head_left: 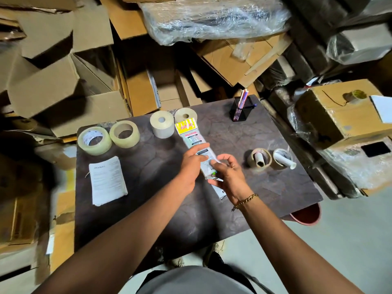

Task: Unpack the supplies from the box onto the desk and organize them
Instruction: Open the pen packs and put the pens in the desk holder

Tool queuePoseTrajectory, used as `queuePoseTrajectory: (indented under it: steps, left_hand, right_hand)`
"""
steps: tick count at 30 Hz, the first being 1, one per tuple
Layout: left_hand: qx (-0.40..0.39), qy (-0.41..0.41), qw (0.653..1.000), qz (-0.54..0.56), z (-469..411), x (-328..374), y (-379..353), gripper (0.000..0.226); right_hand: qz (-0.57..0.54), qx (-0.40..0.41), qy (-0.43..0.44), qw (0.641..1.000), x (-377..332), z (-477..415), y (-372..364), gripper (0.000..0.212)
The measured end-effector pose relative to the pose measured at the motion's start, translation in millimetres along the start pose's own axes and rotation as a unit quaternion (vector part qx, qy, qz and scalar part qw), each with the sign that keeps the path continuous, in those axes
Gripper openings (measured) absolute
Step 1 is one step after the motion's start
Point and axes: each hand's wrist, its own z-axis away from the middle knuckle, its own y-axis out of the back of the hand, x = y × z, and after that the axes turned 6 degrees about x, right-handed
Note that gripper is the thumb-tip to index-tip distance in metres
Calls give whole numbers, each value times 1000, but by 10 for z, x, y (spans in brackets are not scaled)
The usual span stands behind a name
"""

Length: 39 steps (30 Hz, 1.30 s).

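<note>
Both the left hand [192,166] and right hand [228,177] have fingers clamped on the slick packet [192,136], which may slip onto the table [275,187].

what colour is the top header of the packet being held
Bright yellow with pink lettering, on the packet held by both hands; the head view shows it clearly.

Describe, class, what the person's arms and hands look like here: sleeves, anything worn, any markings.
Both forearms are bare, with no sleeves in view and no gloves. The right hand has a gold-coloured chain bracelet around its wrist. The left hand and its wrist carry nothing: no watch, band or ring can be made out. No markings show on either arm.
</note>
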Motion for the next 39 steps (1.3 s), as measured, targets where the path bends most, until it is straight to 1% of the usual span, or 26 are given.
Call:
queuePoseTrajectory:
  steps: [1,2,4,6,9,12,15,17,19,22,25,28,30,32,34,36,38,39]
  left_hand:
    - [0,-8,1000,-3,-25,22,27,48]
    - [-4,-9,1000,2,-44,44,54,48]
    - [-20,1,1000,12,-78,85,92,48]
    - [-39,8,999,7,-98,89,111,49]
    - [-49,15,999,-11,-110,89,108,47]
    - [-63,23,998,-1,-133,128,117,45]
    - [-55,19,998,26,-169,213,123,45]
    - [-53,16,998,36,-191,247,129,45]
    - [-54,11,998,29,-183,255,117,44]
    - [-53,-11,998,18,-148,230,52,45]
    - [-28,-52,998,12,-133,215,-10,46]
    - [-6,-115,993,-26,-83,227,-74,46]
    - [2,-170,984,-50,-19,244,-117,45]
    - [-1,-218,973,-75,43,256,-172,46]
    - [-17,-258,961,-103,77,240,-213,52]
    - [-32,-279,951,-130,108,220,-244,55]
    - [-41,-282,948,-141,137,219,-267,55]
    - [-46,-280,949,-139,144,222,-274,55]
  right_hand:
    - [31,-28,2,999,-47,14,28,19]
    - [57,-55,-1,997,-99,23,66,21]
    - [105,-87,-4,991,-186,26,125,30]
    - [152,-90,4,984,-236,31,134,31]
    - [202,-90,14,975,-286,31,94,22]
    - [196,-95,16,976,-332,46,114,13]
    - [141,-120,-5,983,-304,70,206,20]
    - [125,-113,-26,985,-262,80,240,23]
    - [146,-85,-28,985,-221,86,227,26]
    - [189,-45,-1,981,-172,88,177,18]
    - [196,-15,4,981,-123,89,135,13]
    - [191,19,-9,981,-82,93,129,15]
    - [166,23,-21,986,-80,96,127,21]
    - [68,-5,-64,996,-91,82,123,25]
    - [-47,-35,-116,992,-121,68,95,26]
    - [-121,-52,-139,981,-126,28,78,31]
    - [-164,-66,-136,975,-113,-17,64,43]
    - [-181,-74,-133,972,-107,-35,61,44]
